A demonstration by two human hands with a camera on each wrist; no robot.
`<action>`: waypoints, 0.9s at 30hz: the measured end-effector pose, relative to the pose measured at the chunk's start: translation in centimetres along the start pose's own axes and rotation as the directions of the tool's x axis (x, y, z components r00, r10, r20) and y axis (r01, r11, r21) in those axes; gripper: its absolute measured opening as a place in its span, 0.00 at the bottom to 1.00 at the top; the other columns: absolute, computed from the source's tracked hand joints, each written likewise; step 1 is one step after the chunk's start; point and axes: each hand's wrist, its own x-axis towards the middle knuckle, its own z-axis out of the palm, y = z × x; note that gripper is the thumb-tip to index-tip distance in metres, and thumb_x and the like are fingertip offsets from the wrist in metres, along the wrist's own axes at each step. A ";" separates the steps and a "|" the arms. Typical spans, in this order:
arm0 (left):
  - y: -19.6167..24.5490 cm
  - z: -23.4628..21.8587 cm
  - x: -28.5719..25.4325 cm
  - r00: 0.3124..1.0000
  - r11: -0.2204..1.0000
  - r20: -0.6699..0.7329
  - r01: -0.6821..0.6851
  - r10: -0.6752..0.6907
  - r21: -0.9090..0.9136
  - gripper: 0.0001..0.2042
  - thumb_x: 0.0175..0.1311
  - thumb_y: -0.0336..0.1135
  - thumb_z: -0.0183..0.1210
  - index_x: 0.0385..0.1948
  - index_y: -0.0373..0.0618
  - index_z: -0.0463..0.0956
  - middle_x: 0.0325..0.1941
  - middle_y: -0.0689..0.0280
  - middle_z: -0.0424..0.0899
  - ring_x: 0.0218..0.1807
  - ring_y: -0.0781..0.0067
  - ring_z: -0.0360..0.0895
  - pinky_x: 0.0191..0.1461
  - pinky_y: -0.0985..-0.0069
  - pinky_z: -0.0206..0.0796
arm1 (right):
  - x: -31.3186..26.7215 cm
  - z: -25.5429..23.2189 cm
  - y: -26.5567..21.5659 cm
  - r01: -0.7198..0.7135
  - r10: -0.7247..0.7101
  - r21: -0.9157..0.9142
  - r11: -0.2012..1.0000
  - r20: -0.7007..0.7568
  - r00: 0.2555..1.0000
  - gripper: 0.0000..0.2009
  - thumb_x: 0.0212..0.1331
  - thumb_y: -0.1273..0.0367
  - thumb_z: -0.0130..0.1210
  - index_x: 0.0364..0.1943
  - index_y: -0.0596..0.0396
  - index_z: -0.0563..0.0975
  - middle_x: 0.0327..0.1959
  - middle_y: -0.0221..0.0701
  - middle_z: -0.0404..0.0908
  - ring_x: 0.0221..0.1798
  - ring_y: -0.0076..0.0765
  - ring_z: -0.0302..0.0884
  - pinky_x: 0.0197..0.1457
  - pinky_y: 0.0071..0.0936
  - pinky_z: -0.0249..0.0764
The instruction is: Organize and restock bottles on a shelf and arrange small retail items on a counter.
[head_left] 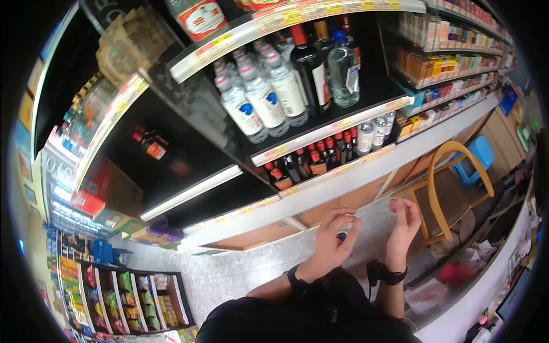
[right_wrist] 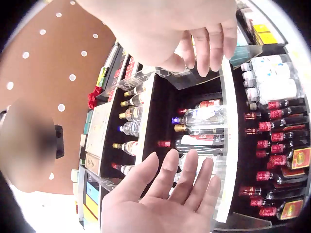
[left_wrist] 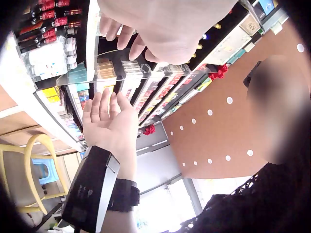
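1. L. hand (head_left: 334, 237) and R. hand (head_left: 403, 228), raised in front of the torso, well apart from the shelves. Both loosely open, fingers slightly bent; palms seen in the wrist views; nothing visibly held. Whether any fingertips touch: cannot tell.
2. Shelving unit (head_left: 337, 128), w/ white front edges and price tags; lies beyond the hands, bearing the bottles.
3. Snack rack (head_left: 134, 274), lower L. of head view, w/ colored pkts. in columns.
4. Wooden chair (head_left: 433, 183), beyond R. hand; blue stool (head_left: 479, 153) just behind it.
5. Dark bottle (head_left: 311, 68), red-topped, and clear bottle (head_left: 345, 74), blue-capped; upright, adj., on the mid. shelf.
6. Clear bottles w/ white labels (head_left: 265, 103), grouped L. of the dark bottle, same shelf.
7. Small red-capped bottles (head_left: 317, 163), in a row on the shelf below, nearest the hands.
8. Black wristbands (head_left: 393, 276), one per wrist.
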 end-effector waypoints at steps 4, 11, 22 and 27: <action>0.4 -1.5 -1.0 0.999 0.999 0.012 -0.038 0.038 0.007 0.05 0.63 0.28 0.62 0.36 0.37 0.80 0.46 0.55 0.83 0.50 0.58 0.81 0.54 0.69 0.70 | -1.1 0.8 -0.3 -0.017 0.017 -0.001 1.000 0.006 1.000 0.06 0.68 0.70 0.56 0.39 0.60 0.78 0.34 0.30 0.83 0.39 0.23 0.78 0.49 0.23 0.72; -0.6 -5.7 -2.0 0.999 1.000 -0.040 0.004 -0.004 0.009 0.06 0.63 0.29 0.62 0.37 0.36 0.80 0.44 0.55 0.83 0.48 0.58 0.82 0.52 0.69 0.71 | -3.4 5.3 -0.2 -0.036 0.035 0.007 0.999 0.134 0.990 0.07 0.68 0.70 0.56 0.40 0.61 0.78 0.34 0.30 0.83 0.39 0.22 0.78 0.49 0.23 0.72; -5.9 -21.8 -1.4 0.928 0.991 -0.372 0.062 -0.013 0.118 0.05 0.63 0.28 0.61 0.36 0.35 0.80 0.42 0.55 0.84 0.45 0.58 0.82 0.50 0.68 0.72 | -11.5 23.7 1.5 -0.005 -0.028 0.047 0.999 0.663 0.748 0.04 0.66 0.76 0.56 0.40 0.63 0.76 0.39 0.34 0.82 0.42 0.26 0.79 0.51 0.26 0.73; -9.6 -32.8 -0.6 0.879 0.994 -0.477 0.049 0.005 0.101 0.04 0.62 0.27 0.62 0.34 0.37 0.81 0.41 0.56 0.84 0.45 0.55 0.82 0.49 0.67 0.72 | -15.4 37.0 0.1 0.401 -0.567 0.423 0.812 0.734 0.374 0.06 0.50 0.82 0.60 0.32 0.63 0.78 0.27 0.38 0.82 0.30 0.36 0.81 0.35 0.26 0.74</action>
